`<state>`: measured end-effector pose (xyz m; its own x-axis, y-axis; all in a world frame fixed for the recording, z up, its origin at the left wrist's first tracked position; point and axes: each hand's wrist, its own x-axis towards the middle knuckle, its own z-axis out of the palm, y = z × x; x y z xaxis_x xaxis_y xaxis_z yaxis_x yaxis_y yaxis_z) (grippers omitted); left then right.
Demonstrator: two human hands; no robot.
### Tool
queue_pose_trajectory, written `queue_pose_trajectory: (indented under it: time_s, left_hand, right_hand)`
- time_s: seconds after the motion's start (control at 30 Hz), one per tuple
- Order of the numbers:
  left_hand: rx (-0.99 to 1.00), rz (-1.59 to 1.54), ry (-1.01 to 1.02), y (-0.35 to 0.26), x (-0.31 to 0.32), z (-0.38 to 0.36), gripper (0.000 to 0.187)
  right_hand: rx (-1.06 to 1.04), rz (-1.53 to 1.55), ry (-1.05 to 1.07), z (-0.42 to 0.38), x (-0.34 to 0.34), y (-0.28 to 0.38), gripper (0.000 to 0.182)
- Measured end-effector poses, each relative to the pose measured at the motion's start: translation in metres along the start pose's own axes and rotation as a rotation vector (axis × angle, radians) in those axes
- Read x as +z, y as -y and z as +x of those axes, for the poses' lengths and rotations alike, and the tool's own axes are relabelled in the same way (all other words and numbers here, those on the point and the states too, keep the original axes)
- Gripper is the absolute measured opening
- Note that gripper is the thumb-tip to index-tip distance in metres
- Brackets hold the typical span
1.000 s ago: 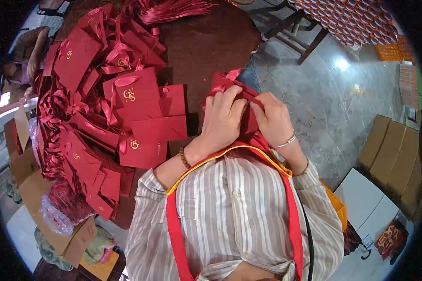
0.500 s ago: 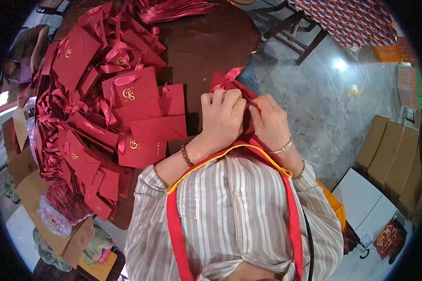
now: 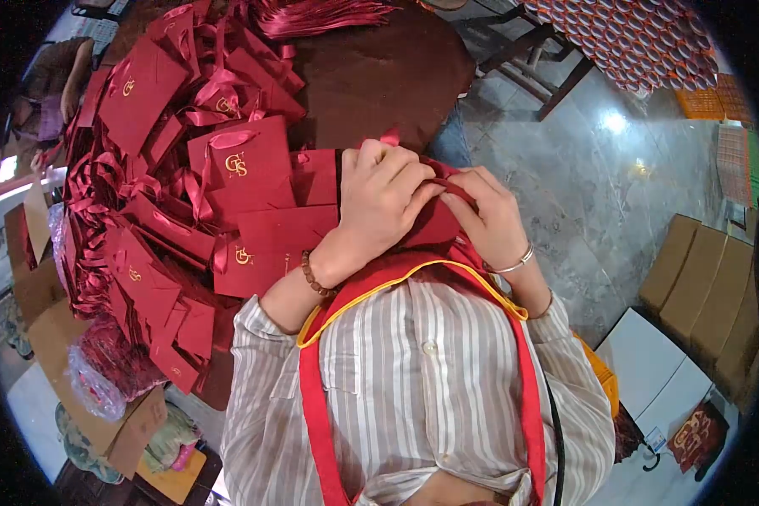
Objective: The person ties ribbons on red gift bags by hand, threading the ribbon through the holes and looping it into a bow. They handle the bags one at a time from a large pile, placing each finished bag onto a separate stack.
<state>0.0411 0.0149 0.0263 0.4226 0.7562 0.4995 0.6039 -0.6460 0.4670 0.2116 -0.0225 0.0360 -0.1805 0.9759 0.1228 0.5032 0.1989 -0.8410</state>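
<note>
In front of my chest, a dark red paper gift bag [image 3: 433,226] is held between my two hands. My left hand [image 3: 381,187], with a beaded bracelet, has its fingers curled over the bag's left side, thumb pointing right. My right hand [image 3: 487,211], wearing a silver bangle, pinches the bag's upper edge from the other side. A bit of pink-red ribbon [image 3: 390,136] sticks up behind my left fingers. Much of the bag is hidden by the hands. To the left lies a heap of similar red gift bags [image 3: 243,164] with gold lettering and ribbons.
The brown table [image 3: 379,72] carries the heap and a bundle of red tassel strands [image 3: 320,17]. Cardboard boxes [image 3: 700,278] and a white box [image 3: 649,363] stand at right. A dark wooden stool [image 3: 535,63] is behind. Another person's arm [image 3: 76,80] shows far left.
My left hand has shifted slightly left and down along the bag. The bag is tilted lower, and less of its ribbon and upper part shows.
</note>
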Motion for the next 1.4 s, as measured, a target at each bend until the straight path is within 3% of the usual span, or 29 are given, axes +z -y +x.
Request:
queue_pose_trajectory:
  time_s: [0.03,0.1,0.13,0.23,0.3,0.33,0.43,0.53,0.67,0.87,1.03,1.13,1.2,1.23,1.27,1.37,1.4]
  left_hand:
    - [0.0,0.0,0.001,0.002,-0.003,0.002,0.012]
    - [0.005,-0.16,0.246,0.009,-0.017,0.013,0.014]
    - [-0.151,-0.232,0.357,0.01,-0.024,0.021,0.02]
    - [-0.069,-0.156,0.511,0.017,-0.038,0.041,0.017]
    - [0.04,-0.226,0.736,0.021,-0.04,0.053,0.018]
    - [0.035,-0.222,0.731,0.025,-0.037,0.057,0.018]
    - [-0.367,-0.511,1.086,0.031,-0.034,0.072,0.024]
    - [-0.231,-0.475,1.035,0.032,-0.029,0.075,0.025]
    - [-0.219,-0.472,1.025,0.033,-0.021,0.077,0.024]
    - [-0.233,-0.435,0.948,0.032,-0.015,0.071,0.02]
    - [-0.372,-0.504,0.865,0.046,-0.008,0.073,0.022]
    - [-0.401,-0.562,0.567,0.054,-0.013,0.085,0.018]
    - [-0.566,-0.865,0.274,0.064,-0.009,0.102,0.017]
    - [-0.421,-0.848,0.153,0.066,-0.012,0.108,0.017]
    - [-0.417,-0.848,0.155,0.064,-0.013,0.111,0.017]
    - [-0.534,-0.973,0.578,0.044,-0.022,0.105,0.022]
    - [-0.183,-0.674,0.468,0.059,-0.003,0.095,0.028]
  right_hand:
    - [0.0,0.0,0.0,-0.001,0.0,0.0,0.014]
    - [0.008,0.049,0.055,-0.004,-0.001,-0.001,0.014]
    - [0.011,0.049,0.058,-0.005,-0.001,-0.001,0.014]
    - [-0.053,0.016,0.037,-0.001,0.002,0.005,0.014]
    - [-0.114,-0.04,0.051,0.0,0.003,0.011,0.014]
    - [-0.12,-0.039,0.055,0.001,0.003,0.009,0.014]
    - [-0.098,-0.065,0.027,0.001,0.006,0.004,0.015]
    - [-0.104,-0.036,0.0,0.0,0.008,0.003,0.016]
    - [-0.106,-0.041,-0.012,0.002,0.009,-0.002,0.015]
    - [-0.099,-0.059,-0.01,0.005,0.01,-0.008,0.015]
    - [-0.063,-0.017,0.084,0.009,0.003,-0.004,0.013]
    - [-0.1,0.053,0.151,0.009,-0.002,-0.004,0.012]
    - [-0.019,0.137,0.265,0.011,-0.007,-0.003,0.012]
    - [-0.017,0.137,0.263,0.012,-0.007,-0.004,0.012]
    - [0.016,0.136,0.252,0.013,-0.007,-0.006,0.012]
    - [0.049,0.155,0.203,0.017,-0.003,-0.012,0.013]
    - [0.051,0.176,0.165,0.017,-0.001,-0.014,0.014]
